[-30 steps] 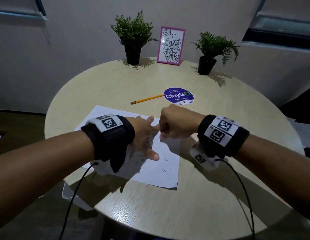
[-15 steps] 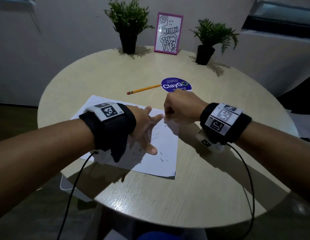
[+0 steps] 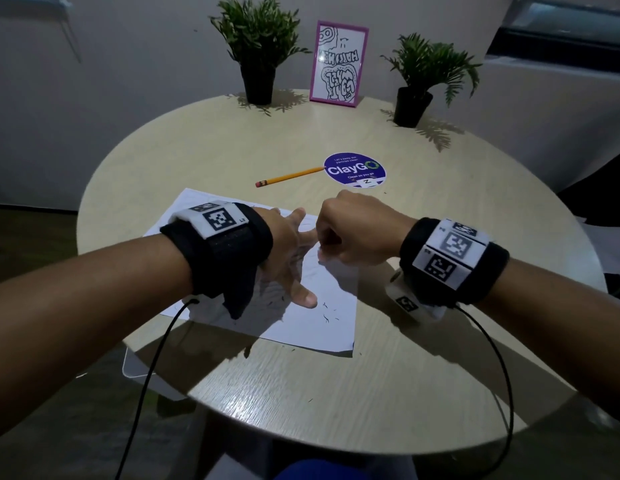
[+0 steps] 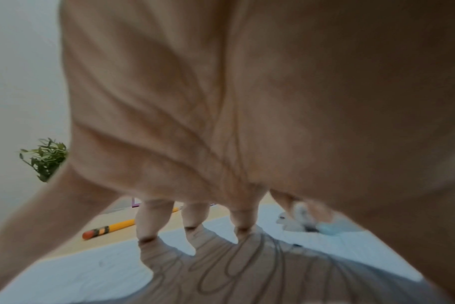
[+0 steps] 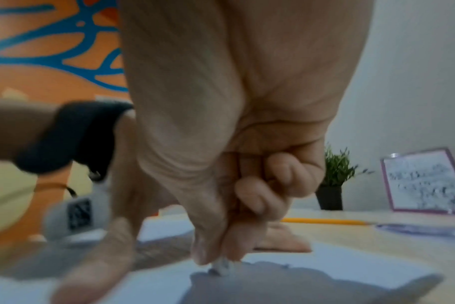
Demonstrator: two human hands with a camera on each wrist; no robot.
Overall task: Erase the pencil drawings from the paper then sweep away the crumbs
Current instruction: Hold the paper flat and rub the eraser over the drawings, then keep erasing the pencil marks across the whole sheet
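Note:
A white paper (image 3: pixel 332 299) with faint pencil loops (image 4: pixel 237 265) lies on the round table (image 3: pixel 301 393). My left hand (image 3: pixel 287 251) presses flat on the paper with spread, straight fingers (image 4: pixel 192 216). My right hand (image 3: pixel 350 233) is curled over the sheet's far right part and pinches a small white eraser (image 5: pixel 222 267) between thumb and fingers, its tip on the paper. The eraser (image 4: pixel 294 223) also shows past my left fingertips. Dark eraser crumbs (image 3: pixel 327 313) lie on the paper near my left thumb.
A yellow pencil (image 3: pixel 289 176) lies beyond the paper, beside a purple round sticker (image 3: pixel 355 169). At the far edge stand two potted plants (image 3: pixel 258 46) (image 3: pixel 422 77) and a pink-framed picture (image 3: pixel 338 64). Cables hang from both wristbands.
My right hand has shifted back and forth over the paper's far right part with the eraser. My left hand has stayed pressed on the sheet.

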